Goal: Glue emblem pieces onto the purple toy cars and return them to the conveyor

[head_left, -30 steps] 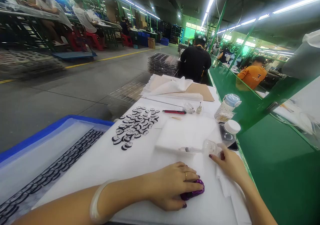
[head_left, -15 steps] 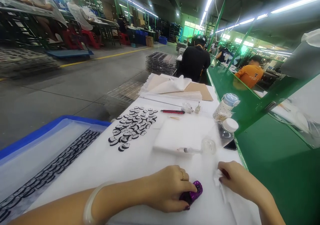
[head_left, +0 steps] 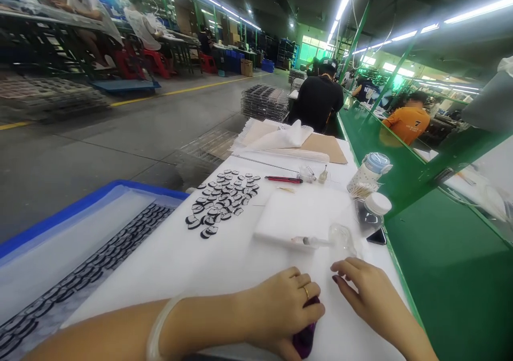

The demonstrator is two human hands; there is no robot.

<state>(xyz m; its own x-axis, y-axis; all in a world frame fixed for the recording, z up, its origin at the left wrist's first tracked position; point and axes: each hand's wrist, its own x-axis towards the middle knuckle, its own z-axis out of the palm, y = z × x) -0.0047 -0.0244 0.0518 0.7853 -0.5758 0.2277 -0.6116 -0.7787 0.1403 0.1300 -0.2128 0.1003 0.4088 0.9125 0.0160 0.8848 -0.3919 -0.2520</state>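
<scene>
My left hand [head_left: 290, 307] has its fingers wrapped over a glossy purple and black object [head_left: 305, 339] on the white tabletop; the hand hides much of it, so I cannot tell its kind. To the right, my right hand [head_left: 363, 289] is open, thumb and fingers apart and nothing between them. Just beyond its fingertips stands a small clear glass jar [head_left: 340, 237]. A syringe [head_left: 306, 240] lies beside the jar, along the near edge of a white foam pad [head_left: 296, 214].
Several black-edged curved pieces [head_left: 224, 198] are spread on the left of the table [head_left: 172, 281]. More fill a blue tray [head_left: 116, 187]. At the right edge stand a white-capped bottle [head_left: 372, 214], cotton swabs [head_left: 364, 190] and a blue-lidded cup [head_left: 371, 168]. A red pen [head_left: 284, 179] lies farther back.
My right hand has let go of the white cloth and moved left towards the jar, its fingers spreading. My left hand has turned the purple object and covers more of it.
</scene>
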